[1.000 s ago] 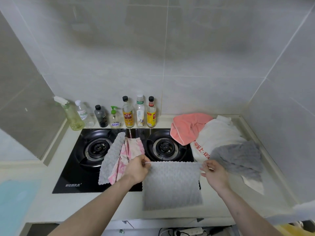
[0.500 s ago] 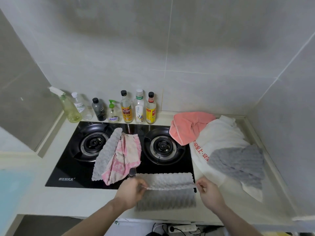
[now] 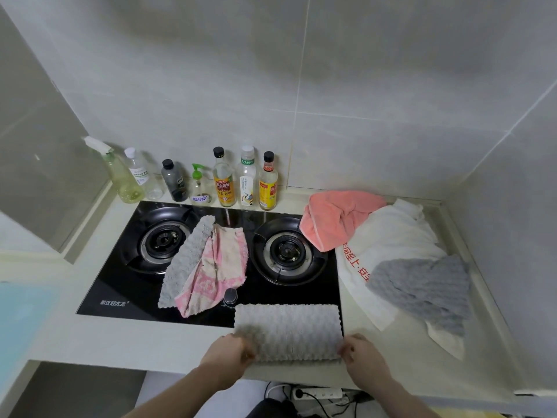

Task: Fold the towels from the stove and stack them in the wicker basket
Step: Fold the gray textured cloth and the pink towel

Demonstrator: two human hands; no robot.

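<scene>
Grey towel (image 3: pixel 287 331), folded double, lies flat on the near bench (image 3: pixel 120 342) edge overlapping the stove (image 3: pixel 126 285), giving a firm surface for creasing. Left hand (image 3: pixel 227 354) and right hand (image 3: pixel 363 356) pinch its near corners, aligning the edges. Wicker basket unseen.

bottles (image 3: pixel 223 179) behind stove (image 3: pixel 211 260) — towel (image 3: pixel 287 331) in front

Towels: 6 – grey (image 3: pixel 287 331) between hands, grey (image 3: pixel 187 260), pink (image 3: pixel 220 267), coral (image 3: pixel 334 218), white (image 3: pixel 391 236), dark grey (image 3: pixel 422 291). Bottles: 7 (image 3: pixel 223 182). Burners: 2 (image 3: pixel 286 251). Hands: 2 (image 3: pixel 226 357).
</scene>
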